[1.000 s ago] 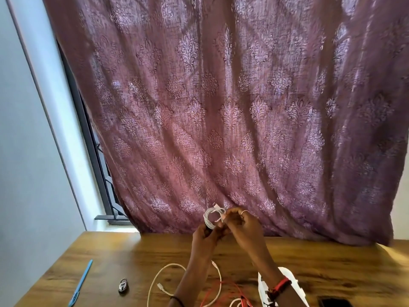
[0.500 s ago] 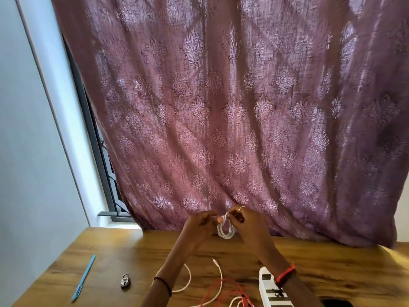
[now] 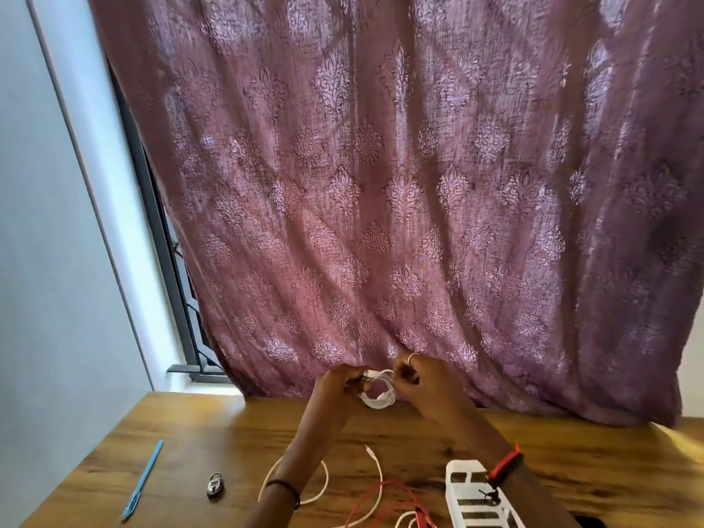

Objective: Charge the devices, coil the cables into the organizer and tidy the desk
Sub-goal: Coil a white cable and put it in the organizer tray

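A small coil of white cable (image 3: 378,395) hangs in the air above the far part of the wooden desk (image 3: 183,432). My left hand (image 3: 337,386) pinches its left side and my right hand (image 3: 426,386), with a ring on one finger, pinches its right side. Below my arms a loose white cable (image 3: 375,485) and a red cable (image 3: 396,501) lie tangled on the desk. A white slotted organizer (image 3: 466,497) sits under my right forearm, partly hidden by it.
A blue pen (image 3: 143,480) lies near the desk's left edge, with a small padlock (image 3: 215,485) to its right. A purple patterned curtain (image 3: 381,184) hangs behind the desk over a barred window (image 3: 183,318). A dark object (image 3: 590,522) shows at the bottom right edge.
The coil has dropped from above my hands to between them, and my hands have moved slightly apart. The view has shifted, and more of the organizer shows.
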